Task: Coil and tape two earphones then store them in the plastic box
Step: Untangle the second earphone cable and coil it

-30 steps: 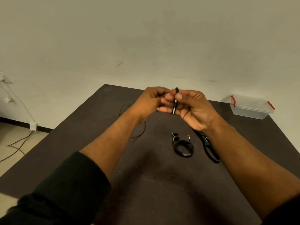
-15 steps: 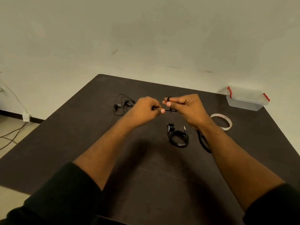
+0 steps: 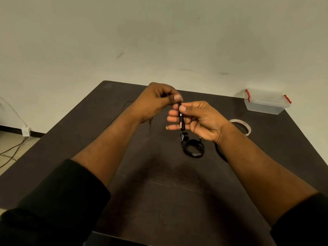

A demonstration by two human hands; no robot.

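My right hand [image 3: 198,119] holds a thin black earphone bundle [image 3: 181,121] upright between thumb and fingers, above the dark table [image 3: 159,183]. My left hand [image 3: 158,98] pinches the cable at the bundle's top end, just above and left of the right hand. A second black earphone [image 3: 192,148] lies coiled on the table below the right hand. The clear plastic box [image 3: 266,103] with red latches stands shut at the far right corner. A roll of tape [image 3: 245,126] lies flat to the right of my right wrist.
Black scissors [image 3: 221,154] lie partly hidden under my right forearm. A loose black cable [image 3: 128,103] shows behind my left wrist. A white wall stands behind the table, and cords and a socket [image 3: 25,131] are on the floor at left.
Both hands rose a little. The left hand moved above the right, and the earphone bundle turned from lying across to upright. The loose cable at left is now mostly hidden.
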